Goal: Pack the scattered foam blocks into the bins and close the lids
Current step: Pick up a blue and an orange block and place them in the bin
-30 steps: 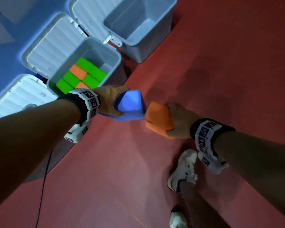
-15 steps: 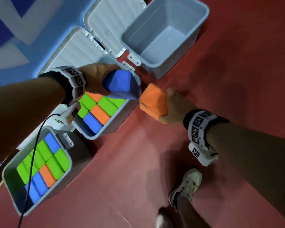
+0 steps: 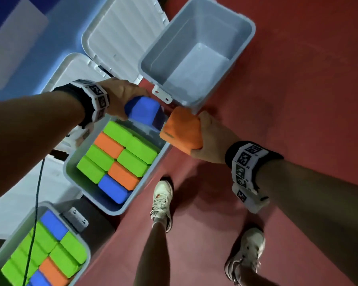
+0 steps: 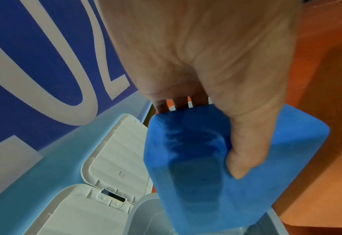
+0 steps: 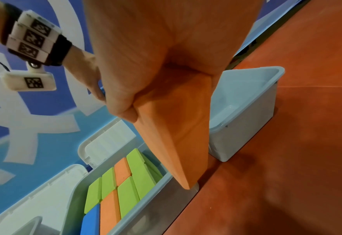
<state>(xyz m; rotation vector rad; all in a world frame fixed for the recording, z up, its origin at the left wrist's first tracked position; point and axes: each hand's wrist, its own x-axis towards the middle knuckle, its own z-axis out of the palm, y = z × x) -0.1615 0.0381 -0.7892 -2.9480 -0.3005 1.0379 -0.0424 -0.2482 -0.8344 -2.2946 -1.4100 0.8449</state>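
My left hand (image 3: pixel 122 98) grips a blue foam block (image 3: pixel 145 112) (image 4: pixel 206 167) above the far end of the middle bin (image 3: pixel 149 172). That bin holds green, orange and blue blocks packed side by side (image 3: pixel 120 157) (image 5: pixel 123 187). Just to the right, my right hand (image 3: pixel 209 139) grips an orange foam block (image 3: pixel 180 129) (image 5: pixel 178 139) over the middle bin's right rim. Beyond both hands stands an empty grey bin (image 3: pixel 196 58) (image 5: pixel 244 111) with its white lid (image 3: pixel 120 32) swung back.
A third bin (image 3: pixel 85 250) at the lower left holds several blocks. White lids (image 4: pixel 81 209) lie open against the blue and white floor graphic. A black cable (image 3: pixel 36 203) hangs from my left wrist. My two feet (image 3: pixel 161 201) stand on the red floor (image 3: pixel 298 100).
Both hands have carried their blocks forward, from over the bare red floor to over the middle bin. The view has moved closer, bringing the third bin into sight.
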